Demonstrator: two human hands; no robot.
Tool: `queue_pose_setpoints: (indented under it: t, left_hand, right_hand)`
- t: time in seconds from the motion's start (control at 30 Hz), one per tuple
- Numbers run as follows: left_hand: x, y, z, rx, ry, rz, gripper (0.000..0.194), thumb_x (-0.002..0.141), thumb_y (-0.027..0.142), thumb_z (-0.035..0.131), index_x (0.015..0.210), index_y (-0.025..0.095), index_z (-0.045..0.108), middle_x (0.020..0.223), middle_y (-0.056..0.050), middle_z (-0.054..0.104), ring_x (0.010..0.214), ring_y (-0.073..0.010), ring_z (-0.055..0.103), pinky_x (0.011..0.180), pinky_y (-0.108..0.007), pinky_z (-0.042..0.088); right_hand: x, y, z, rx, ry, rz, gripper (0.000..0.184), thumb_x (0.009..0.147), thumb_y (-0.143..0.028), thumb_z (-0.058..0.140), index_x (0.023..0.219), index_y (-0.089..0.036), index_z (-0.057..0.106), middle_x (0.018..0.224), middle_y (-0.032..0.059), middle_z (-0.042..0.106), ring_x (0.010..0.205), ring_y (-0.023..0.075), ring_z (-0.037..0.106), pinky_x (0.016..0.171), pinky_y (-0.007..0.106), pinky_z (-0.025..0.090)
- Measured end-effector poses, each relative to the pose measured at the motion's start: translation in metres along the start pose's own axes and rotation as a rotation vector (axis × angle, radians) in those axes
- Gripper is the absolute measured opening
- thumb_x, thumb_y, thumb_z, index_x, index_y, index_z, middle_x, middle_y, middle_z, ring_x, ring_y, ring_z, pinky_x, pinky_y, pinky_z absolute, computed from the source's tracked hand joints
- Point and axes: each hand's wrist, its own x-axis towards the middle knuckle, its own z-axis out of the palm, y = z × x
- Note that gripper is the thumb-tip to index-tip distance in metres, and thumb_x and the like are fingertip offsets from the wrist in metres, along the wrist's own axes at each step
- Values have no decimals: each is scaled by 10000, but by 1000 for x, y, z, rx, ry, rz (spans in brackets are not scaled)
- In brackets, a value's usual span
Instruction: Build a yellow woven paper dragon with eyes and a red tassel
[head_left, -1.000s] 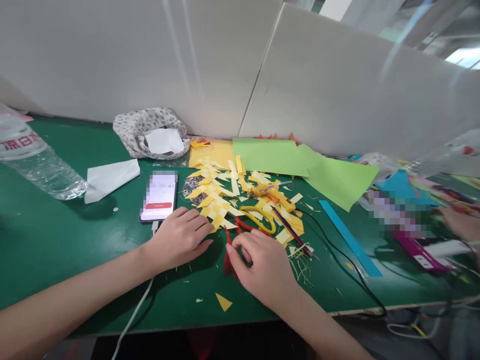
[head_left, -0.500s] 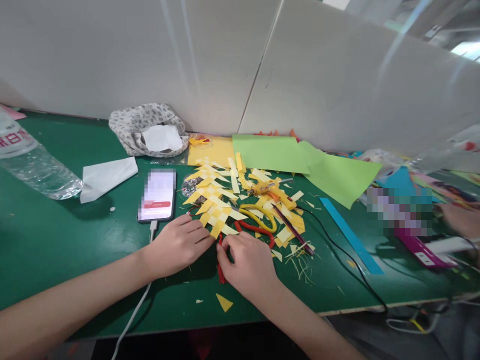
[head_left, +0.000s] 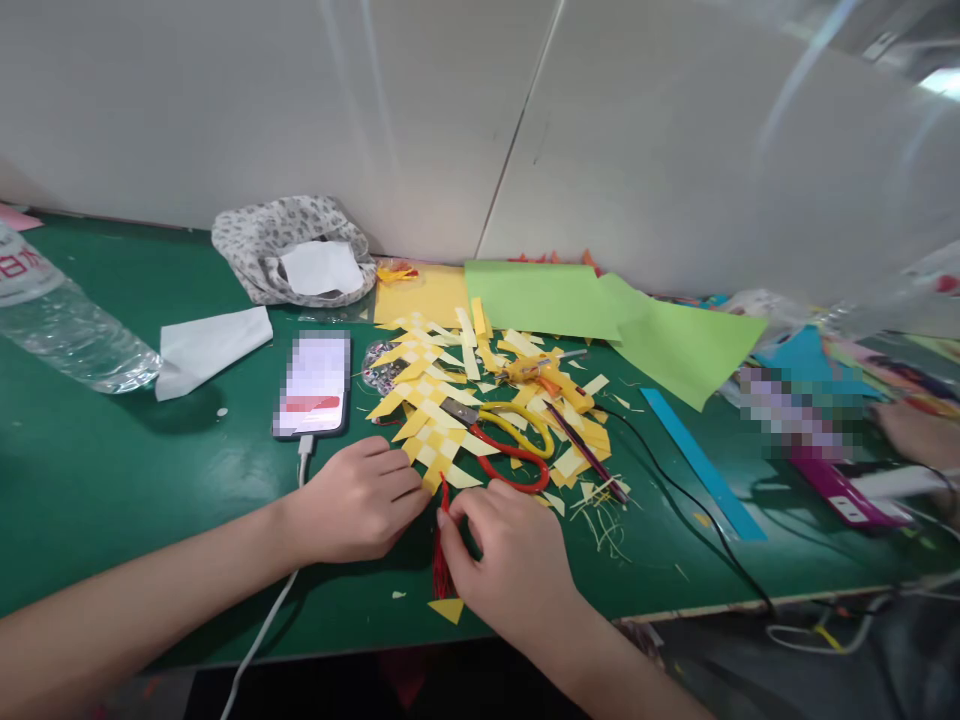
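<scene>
My left hand (head_left: pixel 371 500) is closed, its fingertips at the near tip of a woven yellow-and-cream paper piece (head_left: pixel 427 405) with pointed side ends. The fingers hide where they meet the paper. Just to the right, my right hand (head_left: pixel 517 560) pinches a red tassel (head_left: pixel 441 560) between thumb and forefinger. The tassel's strands hang toward the table's front edge, and its top end lies against the paper's near tip. Beyond my right hand, scissors (head_left: pixel 517 450) with one red and one yellow handle lie partly on the woven piece.
A yellow glue gun (head_left: pixel 551 382), a dark pencil (head_left: pixel 589 455) and paper scraps lie to the right. A charging phone (head_left: pixel 313 385) and a water bottle (head_left: pixel 71 325) are on the left. Green paper (head_left: pixel 540 300) lies behind. Another person's hand (head_left: pixel 919 445) is at far right.
My right hand has brought the tassel left to the near tip of the woven piece. That piece has come slightly closer with my left hand. The scissors now show more fully.
</scene>
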Motion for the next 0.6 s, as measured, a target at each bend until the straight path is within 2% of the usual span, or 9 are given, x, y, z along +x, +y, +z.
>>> queue_pose_setpoints:
  t: [0.2,0.37,0.5,0.6]
  left_hand:
    - [0,2,0,-70,-35,-3,154,815,149,477,788,163,628,597,-15,589,594,-151,539,570,-299,393]
    - [2,4,-1,-114,-33,-56,192,846,209,452,787,169,630,599,-30,591,587,-149,553,566,-276,403]
    - [3,4,-2,-124,-28,-59,213,859,207,433,829,168,639,612,-36,600,585,-147,562,562,-269,419]
    - [3,3,-4,-126,-74,-12,248,873,247,429,996,171,631,700,-54,633,633,-158,578,582,-277,442]
  right_hand:
    - [1,3,8,-20,-46,20,186,782,-196,505,596,-188,503,543,-7,532,561,126,437,555,271,212]
    - [-2,3,9,-27,-28,23,174,774,-209,518,602,-188,509,553,-6,546,571,127,445,566,266,229]
    - [2,7,-1,-58,18,12,226,795,-304,536,602,-187,517,537,-6,527,564,128,453,554,261,243]
    - [18,29,-16,-97,110,52,258,816,-345,520,613,-188,550,533,-4,517,536,122,453,530,253,261]
